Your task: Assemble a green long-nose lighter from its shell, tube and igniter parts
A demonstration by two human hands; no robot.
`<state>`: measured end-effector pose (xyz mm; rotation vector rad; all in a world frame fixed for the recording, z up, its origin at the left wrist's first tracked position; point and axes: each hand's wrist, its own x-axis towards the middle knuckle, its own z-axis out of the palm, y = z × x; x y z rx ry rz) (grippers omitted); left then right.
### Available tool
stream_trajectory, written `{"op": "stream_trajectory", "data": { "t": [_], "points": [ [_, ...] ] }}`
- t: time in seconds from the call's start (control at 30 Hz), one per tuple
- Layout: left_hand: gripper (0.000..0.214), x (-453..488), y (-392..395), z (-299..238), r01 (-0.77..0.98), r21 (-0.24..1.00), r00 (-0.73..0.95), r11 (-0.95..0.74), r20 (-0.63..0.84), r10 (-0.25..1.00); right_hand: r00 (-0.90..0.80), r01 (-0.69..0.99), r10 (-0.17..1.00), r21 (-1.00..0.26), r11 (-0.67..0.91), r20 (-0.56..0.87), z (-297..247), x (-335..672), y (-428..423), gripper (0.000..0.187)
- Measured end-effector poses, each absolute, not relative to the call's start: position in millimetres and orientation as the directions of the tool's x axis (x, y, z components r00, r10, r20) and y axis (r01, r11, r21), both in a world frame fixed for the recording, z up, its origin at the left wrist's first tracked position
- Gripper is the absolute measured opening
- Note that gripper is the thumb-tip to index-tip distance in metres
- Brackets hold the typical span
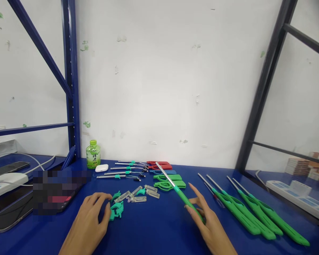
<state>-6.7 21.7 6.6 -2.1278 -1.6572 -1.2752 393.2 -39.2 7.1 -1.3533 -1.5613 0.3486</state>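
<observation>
My right hand [206, 216] holds a long green-handled lighter [179, 191] by its handle, its metal tube slanting up and left over the blue table [154, 230]. My left hand [91, 216] rests on the table with fingers curled on a small pile of teal plastic pieces [117, 209]. Small clear parts [139, 194] lie just beyond that pile. Further back lie metal tubes with teal collars [124, 170] and red, blue and green handle shells [166, 175].
Several finished green lighters [250, 210] lie in a row at the right. A green bottle [93, 154] and a white earbud case [101, 168] stand at the back left. Phones, a power strip [5, 179] and cables lie at far left. Blue shelf posts flank the table.
</observation>
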Motion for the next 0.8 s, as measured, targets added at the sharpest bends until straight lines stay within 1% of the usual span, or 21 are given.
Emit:
{"op": "stream_trajectory", "data": {
  "t": [0.17, 0.27, 0.37, 0.43, 0.57, 0.63, 0.7, 0.8],
  "points": [
    [0.036, -7, 21, 7, 0.857, 0.362, 0.019, -0.365, 0.688, 0.726, 0.098, 0.584, 0.874, -0.739, 0.337, 0.476, 7, 394, -39, 0.07],
    [0.037, -6, 21, 8, 0.86, 0.361, 0.018, -0.36, 0.684, 0.729, 0.141, 0.579, 0.874, -0.755, 0.308, 0.465, 9, 394, -39, 0.069],
    [0.037, -6, 20, 10, 0.861, 0.358, 0.023, -0.362, 0.684, 0.73, 0.194, 0.575, 0.874, -0.773, 0.267, 0.446, 9, 397, -37, 0.064],
    [0.038, -7, 21, 10, 0.861, 0.358, 0.023, -0.362, 0.684, 0.729, 0.269, 0.631, 0.832, -0.741, 0.229, 0.486, 6, 402, -34, 0.058],
    [0.039, -8, 24, 10, 0.86, 0.361, 0.02, -0.361, 0.683, 0.73, 0.453, 0.752, 0.673, -0.656, 0.064, 0.585, -2, 414, -31, 0.053],
    [0.039, -9, 26, 9, 0.86, 0.36, 0.021, -0.36, 0.682, 0.731, 0.461, 0.779, 0.654, -0.627, 0.024, 0.599, -4, 418, -31, 0.047],
    [0.04, -10, 28, 8, 0.861, 0.358, 0.024, -0.361, 0.68, 0.732, 0.426, 0.817, 0.665, -0.577, 0.01, 0.614, -5, 419, -30, 0.043],
    [0.04, -12, 32, 3, 0.862, 0.355, 0.028, -0.363, 0.681, 0.732, 0.364, 0.868, 0.69, -0.496, -0.008, 0.626, -6, 417, -28, 0.04]
  ]
}}
